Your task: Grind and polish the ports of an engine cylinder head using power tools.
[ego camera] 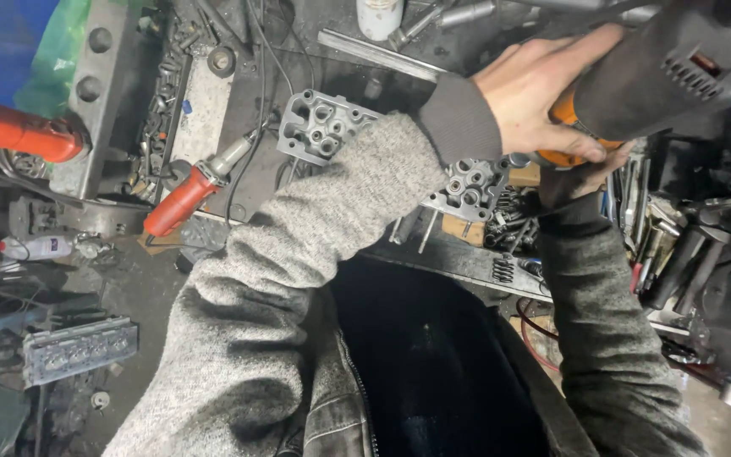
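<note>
My left hand (543, 97) wraps over the top of a power drill (678, 72) with a dark grey body and an orange grip, at the upper right. My right hand (590, 173) is mostly hidden under it; only its fingers show, curled on the orange grip. Below the drill lies a grey aluminium cylinder head (332, 127) on the workbench, its middle covered by my grey left sleeve; its right end (471, 186) shows round holes. The drill's tip is hidden behind my hands.
A red rotary grinder (188, 195) with a cable lies left of the head. An orange tool handle (19, 131) sits at far left. Another cylinder head (78, 349) rests on the floor lower left. Valve springs (513, 228) and hand tools (678, 245) crowd the right bench.
</note>
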